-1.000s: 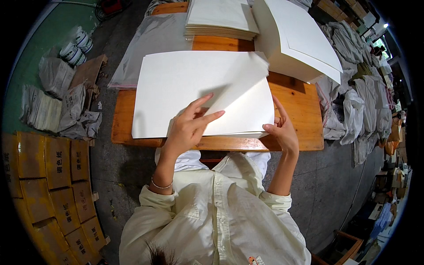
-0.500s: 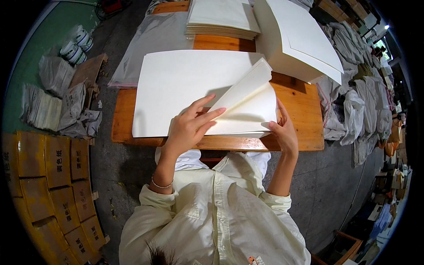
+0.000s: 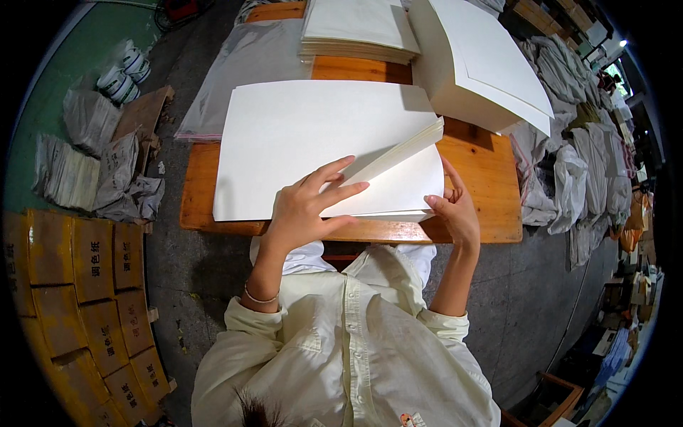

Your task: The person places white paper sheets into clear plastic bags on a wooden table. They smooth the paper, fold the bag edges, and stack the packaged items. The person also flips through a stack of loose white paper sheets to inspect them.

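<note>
A stack of large white paper sheets (image 3: pixel 306 121) lies on the wooden table in front of me. Its upper sheets (image 3: pixel 402 147) are folded up at the near right corner and stand as a slanting flap. My left hand (image 3: pixel 302 206) rests over the near edge with fingers spread, the fingertips against the foot of that flap. At the right edge, my right hand (image 3: pixel 457 208) has its thumb on top of the lower sheets (image 3: pixel 398 186) and its fingers behind their edge. Part of its grip is hidden by the paper.
The wooden table (image 3: pixel 491 206) also bears a clear plastic bag (image 3: pixel 242 78), a paper stack (image 3: pixel 356 25) at the back and a taller, bowed stack (image 3: pixel 491 64) at back right. Cardboard boxes (image 3: pixel 96 263) stand at left, sacks (image 3: pixel 569 171) at right.
The lifted flap of sheets has narrowed and stands steeper, showing more of the sheet beneath. My left thumb has spread away from the fingers; my right thumb has shifted slightly left.
</note>
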Demonstrator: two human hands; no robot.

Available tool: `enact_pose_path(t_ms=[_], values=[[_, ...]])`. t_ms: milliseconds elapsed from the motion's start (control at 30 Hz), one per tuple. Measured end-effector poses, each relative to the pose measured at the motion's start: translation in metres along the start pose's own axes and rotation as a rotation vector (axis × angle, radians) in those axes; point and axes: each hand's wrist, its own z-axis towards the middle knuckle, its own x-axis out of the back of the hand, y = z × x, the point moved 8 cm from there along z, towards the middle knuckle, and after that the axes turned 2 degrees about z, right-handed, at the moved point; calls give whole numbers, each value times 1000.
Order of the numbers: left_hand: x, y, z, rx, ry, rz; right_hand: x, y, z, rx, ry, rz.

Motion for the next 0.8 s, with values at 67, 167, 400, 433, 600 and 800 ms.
enact_pose_path(t_ms=[67,167,400,433,600,800], values=[[-1,-2,-1,-7,18,-1,0,1,0,10,-1,0],[-2,-5,-2,-19,52,-24,9,8,1,24,12,33],[0,-12,-2,18,138,30,18,-2,-14,142,279,-27],[1,-10,-2,8,153,83,15,-8,-17,173,291,-142],[-4,-5,-5,-45,36,97,-7,-4,-23,175,61,-217],[-2,1,-3,-57,17,94,-22,-36,-33,211,67,-36]])
